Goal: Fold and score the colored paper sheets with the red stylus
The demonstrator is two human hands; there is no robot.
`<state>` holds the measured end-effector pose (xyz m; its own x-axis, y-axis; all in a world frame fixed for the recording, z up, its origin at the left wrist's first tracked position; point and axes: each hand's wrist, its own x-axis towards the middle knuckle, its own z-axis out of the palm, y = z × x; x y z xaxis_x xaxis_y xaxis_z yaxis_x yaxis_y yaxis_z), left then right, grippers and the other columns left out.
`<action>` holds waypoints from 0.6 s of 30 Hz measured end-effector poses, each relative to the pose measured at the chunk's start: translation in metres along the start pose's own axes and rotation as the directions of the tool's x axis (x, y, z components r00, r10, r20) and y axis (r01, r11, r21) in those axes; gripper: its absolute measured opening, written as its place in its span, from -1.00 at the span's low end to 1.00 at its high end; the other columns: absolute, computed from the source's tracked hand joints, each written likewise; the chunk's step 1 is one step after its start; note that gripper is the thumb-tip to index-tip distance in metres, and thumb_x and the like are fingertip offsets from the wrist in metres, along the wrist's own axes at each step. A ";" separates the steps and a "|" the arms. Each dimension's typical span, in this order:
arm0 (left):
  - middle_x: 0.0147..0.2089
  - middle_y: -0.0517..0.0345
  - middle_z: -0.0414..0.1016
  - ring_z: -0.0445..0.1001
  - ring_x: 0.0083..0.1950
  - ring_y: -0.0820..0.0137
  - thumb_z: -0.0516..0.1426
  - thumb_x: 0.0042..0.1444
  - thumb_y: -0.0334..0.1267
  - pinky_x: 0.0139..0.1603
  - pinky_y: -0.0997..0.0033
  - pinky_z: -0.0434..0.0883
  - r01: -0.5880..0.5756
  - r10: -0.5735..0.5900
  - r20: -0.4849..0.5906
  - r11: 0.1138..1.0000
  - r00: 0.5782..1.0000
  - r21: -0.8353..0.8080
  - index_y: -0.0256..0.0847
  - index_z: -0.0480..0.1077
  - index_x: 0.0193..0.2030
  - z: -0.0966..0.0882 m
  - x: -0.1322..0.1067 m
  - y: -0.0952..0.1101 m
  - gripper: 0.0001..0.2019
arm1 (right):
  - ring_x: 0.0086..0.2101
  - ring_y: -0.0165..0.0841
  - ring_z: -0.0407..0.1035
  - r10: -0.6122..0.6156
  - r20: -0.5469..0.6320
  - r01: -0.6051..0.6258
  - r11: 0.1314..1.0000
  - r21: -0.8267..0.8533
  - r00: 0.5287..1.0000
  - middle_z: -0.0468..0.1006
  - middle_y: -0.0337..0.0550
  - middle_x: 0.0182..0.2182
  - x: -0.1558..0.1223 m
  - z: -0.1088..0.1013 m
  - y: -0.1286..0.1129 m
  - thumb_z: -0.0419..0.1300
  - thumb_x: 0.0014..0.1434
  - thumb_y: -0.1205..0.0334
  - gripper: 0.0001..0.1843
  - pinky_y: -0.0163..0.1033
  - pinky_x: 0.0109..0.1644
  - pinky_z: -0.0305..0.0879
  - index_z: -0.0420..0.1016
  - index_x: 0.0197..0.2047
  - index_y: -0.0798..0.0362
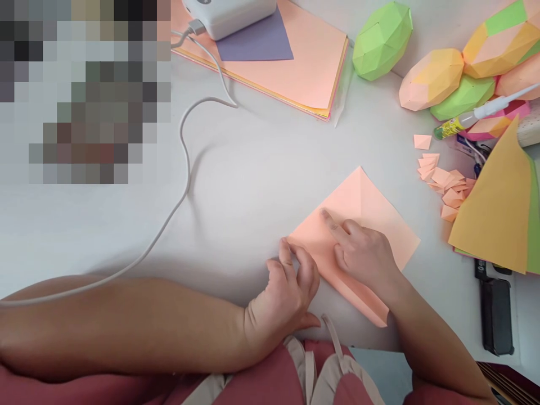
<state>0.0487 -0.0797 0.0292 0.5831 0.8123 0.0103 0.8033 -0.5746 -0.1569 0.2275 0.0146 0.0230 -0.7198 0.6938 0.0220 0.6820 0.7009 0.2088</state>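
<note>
A square peach-coloured sheet of paper (375,211) lies on the table with one corner pointing away from me. A crease runs down from its far corner, and its near-left edge is curled up. My left hand (291,281) has its fingers bent around the left corner of the sheet, fingertips on the paper; the thumb's grip is partly hidden. On the upper-left part of the sheet rests my right hand (365,253), index finger stretched out along the paper and the other fingers curled, with nothing grasped in it.
Small peach paper pieces (453,183) lie right of the sheet, near yellow paper (491,208) and a glue tube (453,125). Faceted paper shapes (382,42) stand at the back right. A white cable (183,146) crosses the left side from a white device (236,17) on stacked paper (312,73).
</note>
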 end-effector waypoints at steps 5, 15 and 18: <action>-0.04 -0.44 0.53 0.56 -0.06 -0.06 -0.12 0.02 0.49 -0.32 0.27 0.36 -0.051 0.059 -0.048 0.988 0.997 0.143 -0.57 0.44 0.05 0.000 0.000 0.000 0.00 | -0.62 -0.51 -0.06 0.016 0.024 -0.017 0.999 0.029 1.000 0.21 -0.31 -0.58 0.000 0.000 0.000 -0.02 0.05 0.51 -0.31 -0.38 -0.57 -0.16 0.32 0.26 0.00; -0.04 -0.37 0.50 0.49 -0.05 -0.07 -0.05 0.01 0.47 -0.02 0.07 0.33 -0.085 0.086 -0.017 0.996 0.996 0.031 -0.61 0.42 0.08 0.001 0.004 -0.004 0.00 | -0.62 -0.51 -0.08 -0.002 -0.009 0.002 1.000 0.004 1.000 0.20 -0.32 -0.59 0.000 0.000 0.000 -0.01 0.04 0.52 -0.31 -0.39 -0.58 -0.17 0.34 0.25 0.05; -0.03 -0.37 0.49 0.46 -0.05 -0.06 -0.08 0.04 0.46 0.00 0.06 0.32 -0.097 0.097 0.009 0.995 0.995 0.038 -0.62 0.41 0.08 -0.002 0.005 -0.003 -0.01 | -0.62 -0.51 -0.08 -0.006 -0.023 0.006 1.000 0.005 1.000 0.20 -0.32 -0.59 0.000 0.000 0.000 0.00 0.03 0.53 -0.32 -0.39 -0.58 -0.17 0.36 0.24 0.06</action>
<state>0.0494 -0.0737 0.0316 0.6570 0.7537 -0.0142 0.7375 -0.6466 -0.1947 0.2273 0.0142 0.0229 -0.7268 0.6855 0.0429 0.6780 0.7061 0.2044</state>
